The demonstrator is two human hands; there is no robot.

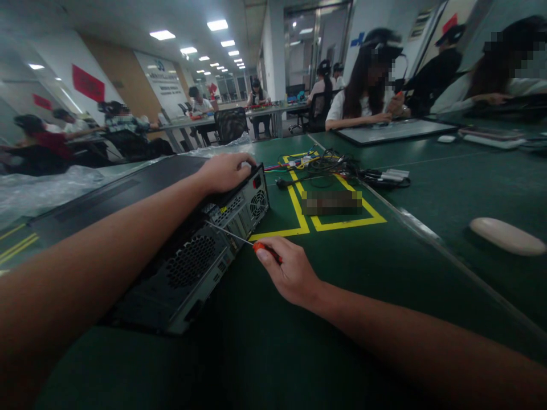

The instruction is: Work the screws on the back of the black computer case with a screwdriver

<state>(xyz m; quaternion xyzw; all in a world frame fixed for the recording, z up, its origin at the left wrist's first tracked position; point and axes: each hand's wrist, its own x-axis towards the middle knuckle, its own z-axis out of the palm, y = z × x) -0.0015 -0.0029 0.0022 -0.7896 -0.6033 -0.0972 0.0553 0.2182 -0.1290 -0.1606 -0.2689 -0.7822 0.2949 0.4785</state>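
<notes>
Head view: right grip (pixel 294 273) clamped on screwdriver (pixel 258 247), diagonal, tip leftward at computer (pixel 192 260)

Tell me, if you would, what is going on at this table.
A person's right hand holds a red-handled screwdriver, its shaft pointed at the rear of a desktop computer case. The left hand rests on top of the case, near its rear edge. Whether the shaft touches a screw is too small to tell. Cables lie farther off on the green table.
</notes>
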